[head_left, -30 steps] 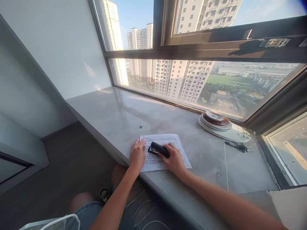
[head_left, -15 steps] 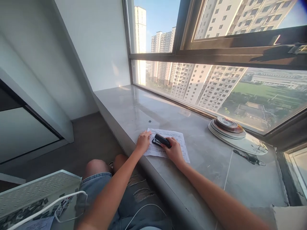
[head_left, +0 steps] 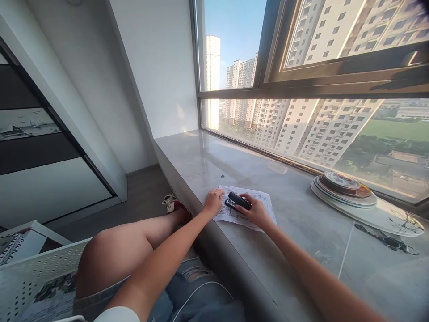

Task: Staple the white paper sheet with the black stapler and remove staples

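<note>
A printed sheet of paper [head_left: 266, 205] lies on the grey window ledge, close to its front edge. My left hand [head_left: 213, 202] is closed at the sheet's left edge, its fingertips on the paper. In my right hand [head_left: 257, 211] is a black stapler [head_left: 239, 201], gripped around its rear end. The stapler's front points left toward my left hand, and its jaws stand apart. It is over the middle of the sheet; I cannot tell whether it touches the paper. Just beyond the sheet are tiny dark bits [head_left: 222, 176].
Stacked round plates or discs [head_left: 345, 190] stand by the window at right, with scissors [head_left: 385, 239] in front. A white perforated basket [head_left: 36, 273] holding papers is at lower left, near my bare knee [head_left: 107, 250]. The ledge [head_left: 187, 161] runs along the window.
My view has swung, so the ledge and its things sit farther right and lower. My knee and a shoe show more. Both hands and the stapler keep nearly the same places on the sheet.
</note>
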Available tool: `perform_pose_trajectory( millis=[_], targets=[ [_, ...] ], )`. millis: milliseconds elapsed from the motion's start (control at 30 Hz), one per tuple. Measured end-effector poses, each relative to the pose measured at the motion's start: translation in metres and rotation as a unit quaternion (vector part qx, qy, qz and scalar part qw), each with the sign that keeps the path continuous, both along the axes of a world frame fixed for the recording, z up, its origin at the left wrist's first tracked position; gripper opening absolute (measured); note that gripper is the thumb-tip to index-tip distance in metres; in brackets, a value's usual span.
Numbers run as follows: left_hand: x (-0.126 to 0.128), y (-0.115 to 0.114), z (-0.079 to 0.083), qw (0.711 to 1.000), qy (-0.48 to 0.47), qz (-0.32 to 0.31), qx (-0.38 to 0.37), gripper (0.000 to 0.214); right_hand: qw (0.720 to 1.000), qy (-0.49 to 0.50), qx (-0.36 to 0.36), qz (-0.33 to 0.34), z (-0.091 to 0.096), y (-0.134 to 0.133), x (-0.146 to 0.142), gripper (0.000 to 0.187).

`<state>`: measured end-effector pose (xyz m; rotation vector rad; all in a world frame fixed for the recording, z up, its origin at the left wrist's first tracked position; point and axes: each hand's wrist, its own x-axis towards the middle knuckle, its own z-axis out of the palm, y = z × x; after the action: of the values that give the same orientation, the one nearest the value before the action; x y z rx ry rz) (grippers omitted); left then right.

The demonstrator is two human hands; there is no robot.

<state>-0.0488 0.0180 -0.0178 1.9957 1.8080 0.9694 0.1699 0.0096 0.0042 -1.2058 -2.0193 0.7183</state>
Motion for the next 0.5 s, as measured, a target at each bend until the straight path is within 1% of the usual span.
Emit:
perform_pose_trajectory(
  millis=[67, 133, 200, 300, 433, 500],
  targets=[
    [-0.001, 0.001, -0.001, 1.0, 0.001, -0.004, -0.003, 0.036, 0.998, -0.026, 0.01, 0.057, 0.005, 0.005, 0.007, 0.04],
    [-0.003, 0.002, -0.003, 1.0, 0.003, -0.012, -0.008, 0.036, 0.995, -0.036, 0.038, 0.08, 0.006, 0.008, 0.012, 0.035],
    [-0.004, 0.003, -0.005, 1.0, 0.001, -0.021, -0.013, 0.037, 0.995, -0.018, 0.059, 0.076, 0.005, 0.01, 0.016, 0.032],
    [-0.005, 0.006, -0.007, 0.999, -0.004, -0.032, -0.018, 0.038, 0.995, 0.016, 0.07, 0.069, 0.0, 0.012, 0.017, 0.034],
    [-0.008, 0.007, -0.006, 0.999, -0.027, -0.025, -0.027, 0.038, 0.996, 0.036, 0.051, 0.057, -0.004, 0.012, 0.016, 0.037],
    [-0.011, 0.007, -0.006, 0.998, -0.044, -0.035, -0.037, 0.039, 0.997, 0.045, 0.037, 0.056, -0.003, 0.011, 0.015, 0.038]
  ],
)
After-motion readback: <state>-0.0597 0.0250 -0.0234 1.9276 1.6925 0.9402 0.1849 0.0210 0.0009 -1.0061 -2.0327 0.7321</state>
